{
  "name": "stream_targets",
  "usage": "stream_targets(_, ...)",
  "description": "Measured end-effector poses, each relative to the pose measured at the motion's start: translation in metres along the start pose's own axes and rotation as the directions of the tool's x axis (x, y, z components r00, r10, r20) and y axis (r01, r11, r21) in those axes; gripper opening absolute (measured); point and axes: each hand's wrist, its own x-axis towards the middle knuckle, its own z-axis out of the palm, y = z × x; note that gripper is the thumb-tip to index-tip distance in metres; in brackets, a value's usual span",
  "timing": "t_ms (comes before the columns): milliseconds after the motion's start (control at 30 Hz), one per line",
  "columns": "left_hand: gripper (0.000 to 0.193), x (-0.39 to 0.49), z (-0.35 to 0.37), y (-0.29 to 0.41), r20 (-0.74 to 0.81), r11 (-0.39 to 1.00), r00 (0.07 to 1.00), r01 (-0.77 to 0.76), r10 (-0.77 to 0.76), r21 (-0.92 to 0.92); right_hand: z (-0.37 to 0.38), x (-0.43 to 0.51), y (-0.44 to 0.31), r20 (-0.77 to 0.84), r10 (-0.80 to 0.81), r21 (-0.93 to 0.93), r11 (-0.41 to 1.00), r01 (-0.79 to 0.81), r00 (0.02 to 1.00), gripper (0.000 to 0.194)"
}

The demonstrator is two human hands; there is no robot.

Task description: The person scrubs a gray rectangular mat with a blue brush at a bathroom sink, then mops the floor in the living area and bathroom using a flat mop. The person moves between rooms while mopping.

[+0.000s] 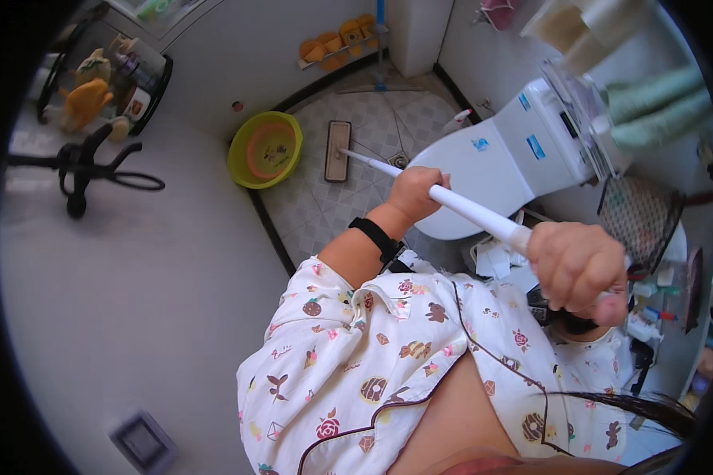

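A flat mop's white pole (481,215) runs slantwise from my chest down to the floor. My left hand (417,191) is wrapped around its middle, with a black watch (381,242) on that wrist. Higher up, my right hand (579,270) grips the pole near its upper end. The rectangular mop head (338,166) lies on the grey tiled floor (315,205), just right of a yellow-green basin (294,139). A floor drain (398,160) sits between the mop head and the toilet.
The white toilet (469,169), lid down, stands close on the right, with a spray bottle (456,120) behind it. A squeegee with a blue pole (380,59) leans in the far corner. Orange slippers (331,43) hang on a wall rack. A corner shelf (165,77) holds bottles.
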Motion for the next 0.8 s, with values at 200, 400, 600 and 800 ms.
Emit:
stream_targets(200,0.028,0.038,-0.057,-0.121,-0.160,0.990,0.980,0.130,-0.120,0.053,-0.036,0.110,0.084,0.080,0.213,-0.016,0.977,-0.212,0.974,0.027)
stream_targets(400,0.026,0.022,-0.093,-0.187,-0.315,0.961,0.932,0.234,-0.179,0.148,-0.038,0.168,0.156,0.238,0.202,-0.021,0.979,-0.203,0.950,0.023)
stream_targets(600,0.024,0.005,-0.107,-0.213,-0.335,0.959,0.927,0.231,-0.167,0.162,-0.024,0.170,0.185,0.261,0.175,0.045,0.980,-0.193,0.949,0.019)
stream_targets(800,0.026,0.007,-0.090,-0.203,-0.061,0.956,0.957,0.286,-0.282,0.063,-0.024,0.141,0.154,-0.028,0.277,-0.053,0.959,-0.279,0.960,0.023)
